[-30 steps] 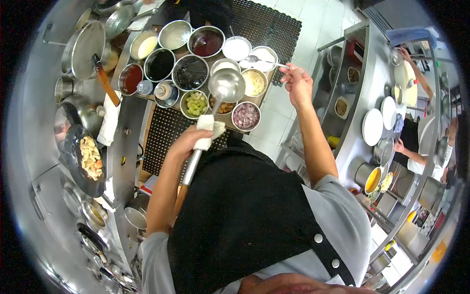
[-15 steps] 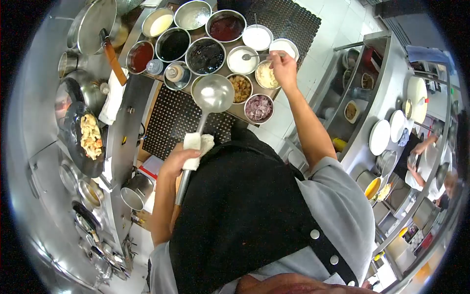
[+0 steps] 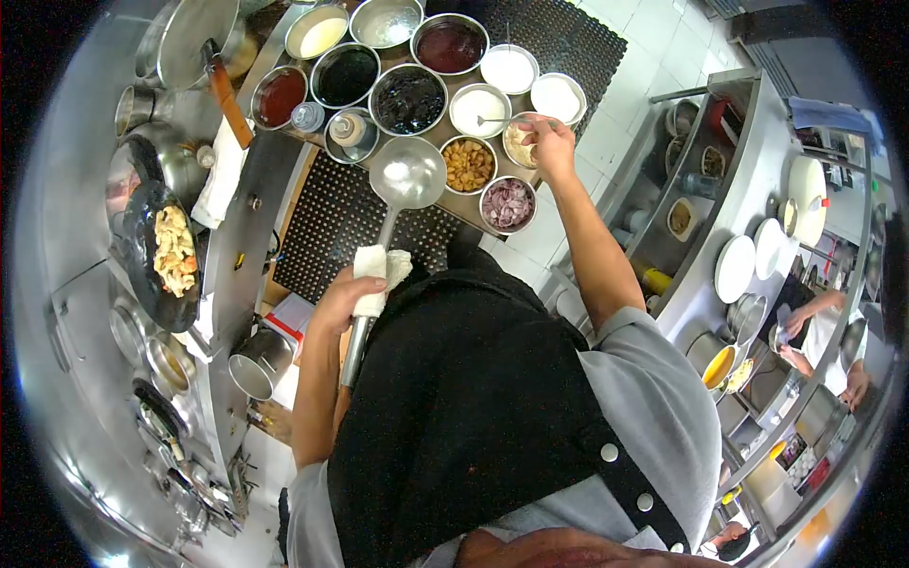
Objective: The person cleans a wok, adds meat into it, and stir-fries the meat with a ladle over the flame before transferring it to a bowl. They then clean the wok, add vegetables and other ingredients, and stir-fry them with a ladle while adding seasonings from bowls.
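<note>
My left hand is closed around the long handle of a ladle, with a folded white cloth at the grip. The ladle's shiny round bowl hangs in front of my apron, beside the near row of bowls. Between the fingers of my right hand is a thin metal spoon. Its tip lies over a steel bowl of white powder or salt. Below that hand, partly covered, is a bowl of pale chopped food. Diced brown pieces and sliced purple onion fill two nearby bowls.
Bowls of dark sauce and red sauce stand farther left, near a squeeze bottle. A black wok holding cooked pieces sits on the stove side. Shelves with white plates line the right, where another person works.
My right hand has come slightly toward me, and the spoon tip has shifted lower over the white bowl. The ladle stays in my left hand with little movement.
</note>
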`<state>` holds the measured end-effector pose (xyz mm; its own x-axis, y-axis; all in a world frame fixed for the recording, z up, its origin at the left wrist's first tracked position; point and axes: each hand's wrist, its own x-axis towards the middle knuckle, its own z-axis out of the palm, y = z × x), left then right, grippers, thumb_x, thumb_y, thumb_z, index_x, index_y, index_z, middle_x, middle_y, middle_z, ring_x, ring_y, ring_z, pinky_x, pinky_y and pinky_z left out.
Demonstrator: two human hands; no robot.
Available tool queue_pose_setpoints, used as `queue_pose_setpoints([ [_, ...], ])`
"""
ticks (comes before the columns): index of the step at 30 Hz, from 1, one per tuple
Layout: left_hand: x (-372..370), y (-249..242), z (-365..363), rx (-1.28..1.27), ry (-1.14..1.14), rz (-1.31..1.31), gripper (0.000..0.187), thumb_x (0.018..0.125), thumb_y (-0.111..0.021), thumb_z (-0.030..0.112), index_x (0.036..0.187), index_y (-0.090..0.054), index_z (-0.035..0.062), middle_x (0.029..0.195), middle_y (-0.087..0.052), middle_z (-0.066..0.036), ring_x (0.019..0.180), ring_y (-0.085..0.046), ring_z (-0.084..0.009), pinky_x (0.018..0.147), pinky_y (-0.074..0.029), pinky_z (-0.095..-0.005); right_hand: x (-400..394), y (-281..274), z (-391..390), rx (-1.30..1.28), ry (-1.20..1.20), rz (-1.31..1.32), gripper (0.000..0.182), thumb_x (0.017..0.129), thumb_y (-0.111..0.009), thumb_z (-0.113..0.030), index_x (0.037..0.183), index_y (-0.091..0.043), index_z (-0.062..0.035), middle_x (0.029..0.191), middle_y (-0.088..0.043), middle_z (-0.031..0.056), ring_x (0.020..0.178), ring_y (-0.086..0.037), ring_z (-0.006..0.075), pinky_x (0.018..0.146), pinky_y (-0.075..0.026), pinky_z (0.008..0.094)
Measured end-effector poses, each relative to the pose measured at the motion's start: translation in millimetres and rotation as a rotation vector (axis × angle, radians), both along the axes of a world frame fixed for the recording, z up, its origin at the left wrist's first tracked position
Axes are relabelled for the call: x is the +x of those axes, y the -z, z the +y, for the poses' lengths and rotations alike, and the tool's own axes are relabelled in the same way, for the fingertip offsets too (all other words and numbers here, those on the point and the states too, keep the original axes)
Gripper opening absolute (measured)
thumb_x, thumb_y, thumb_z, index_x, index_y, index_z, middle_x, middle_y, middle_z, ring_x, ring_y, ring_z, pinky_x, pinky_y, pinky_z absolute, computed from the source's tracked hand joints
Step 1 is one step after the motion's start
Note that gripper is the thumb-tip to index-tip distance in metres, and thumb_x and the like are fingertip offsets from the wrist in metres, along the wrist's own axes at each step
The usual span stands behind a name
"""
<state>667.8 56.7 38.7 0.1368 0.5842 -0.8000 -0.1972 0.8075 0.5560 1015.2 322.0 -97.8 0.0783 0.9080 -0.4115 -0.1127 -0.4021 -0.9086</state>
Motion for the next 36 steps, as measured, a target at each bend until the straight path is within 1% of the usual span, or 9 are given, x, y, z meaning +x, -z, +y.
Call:
queue_pose_setpoints([
  [5,1.0,-0.3,7.7,0.01,0.004,-0.03,0.04,0.082,-0.072,0.019,0.115,-0.067,-0.0023,0.095,-0.07,-0.006,0.081,-0.065,-0.0151,0.072,-0.051,-0.0291,17.6,-10.8,-10.3,-0.057,0.125,0.138,0.024,0.1,-0.059,-0.018,0.113,-0.065,0.0011,0.094,-0.074,0.0133,0.061,-0.061,0.0118,0.044,-0.037,0.0227],
  [9,2.9,10.1,15.8,0.055,0.073,-0.032,0.04,0.082,-0.073,0.021,0.114,-0.068,-0.0022,0.095,-0.07,-0.006,0.081,-0.065,-0.0145,0.071,-0.051,-0.0288,17.4,-68.9,-30.8,-0.018,0.132,0.196,0.022,0.1,-0.059,-0.018,0.112,-0.064,0.0004,0.093,-0.074,0.0141,0.062,-0.061,0.0119,0.044,-0.037,0.0231],
  [11,5.3,17.9,23.9,0.08,0.121,-0.015,0.04,0.082,-0.074,0.022,0.114,-0.068,-0.0022,0.094,-0.07,-0.006,0.081,-0.065,-0.0141,0.071,-0.051,-0.0288,22.5,-85.1,-41.2,0.06,0.011,0.204,0.023,0.101,-0.059,-0.018,0.111,-0.064,0.0023,0.093,-0.074,0.015,0.063,-0.062,0.0121,0.048,-0.043,0.0246],
  [12,6.5,28.5,28.6,0.099,0.162,-0.027,0.04,0.082,-0.074,0.022,0.113,-0.068,-0.0022,0.094,-0.07,-0.006,0.081,-0.065,-0.0138,0.071,-0.051,-0.0286,27.7,-83.9,-43.4,0.066,0.019,0.202,0.023,0.101,-0.059,-0.018,0.111,-0.064,0.0023,0.093,-0.074,0.015,0.063,-0.062,0.0121,0.048,-0.043,0.0246],
  [14,19.9,21.1,36.3,0.107,0.172,-0.05,0.038,0.082,-0.074,0.022,0.112,-0.069,-0.0021,0.093,-0.07,-0.005,0.079,-0.064,-0.0132,0.07,-0.05,-0.0276,44.1,-70.7,-47.4,0.364,0.053,-0.247,0.026,0.102,-0.058,-0.02,0.11,-0.064,0.0044,0.092,-0.075,0.0144,0.064,-0.062,0.0123,0.054,-0.048,0.0263],
  [17,15.3,39.5,29.6,0.102,0.21,-0.047,0.038,0.083,-0.073,0.022,0.112,-0.069,-0.0021,0.094,-0.071,-0.005,0.079,-0.064,-0.0134,0.071,-0.05,-0.0271,66.0,-47.9,-56.4,0.296,0.091,-0.335,0.028,0.102,-0.058,-0.021,0.108,-0.064,0.0057,0.09,-0.075,0.0137,0.064,-0.062,0.0124,0.058,-0.051,0.0278],
  [18,20.1,19.0,29.2,0.109,0.205,-0.066,0.039,0.083,-0.073,0.022,0.113,-0.069,-0.0019,0.095,-0.071,-0.005,0.081,-0.064,-0.0135,0.072,-0.05,-0.0277,65.2,-49.0,-62.7,0.282,0.106,-0.352,0.027,0.102,-0.059,-0.02,0.107,-0.065,0.0054,0.088,-0.075,0.0134,0.062,-0.061,0.0125,0.057,-0.051,0.0279],
  [29,6.7,-0.2,-4.2,0.058,0.156,0.009,0.041,0.082,-0.071,0.017,0.117,-0.067,-0.0047,0.103,-0.072,-0.008,0.088,-0.066,-0.0174,0.08,-0.051,-0.029,66.3,-6.8,-90.3,0.146,0.179,-0.214,0.024,0.102,-0.058,-0.02,0.111,-0.065,0.0023,0.093,-0.075,0.014,0.061,-0.06,0.0113,0.059,-0.048,0.0267],
  [36,6.9,-5.1,2.0,0.032,0.209,0.011,0.041,0.082,-0.071,0.018,0.117,-0.067,-0.0032,0.1,-0.071,-0.007,0.087,-0.066,-0.0153,0.079,-0.05,-0.0284,77.0,-1.8,-96.2,0.052,0.3,-0.075,0.024,0.101,-0.059,-0.02,0.109,-0.066,0.0022,0.092,-0.075,0.0147,0.058,-0.061,0.0125,0.049,-0.043,0.0258],
])
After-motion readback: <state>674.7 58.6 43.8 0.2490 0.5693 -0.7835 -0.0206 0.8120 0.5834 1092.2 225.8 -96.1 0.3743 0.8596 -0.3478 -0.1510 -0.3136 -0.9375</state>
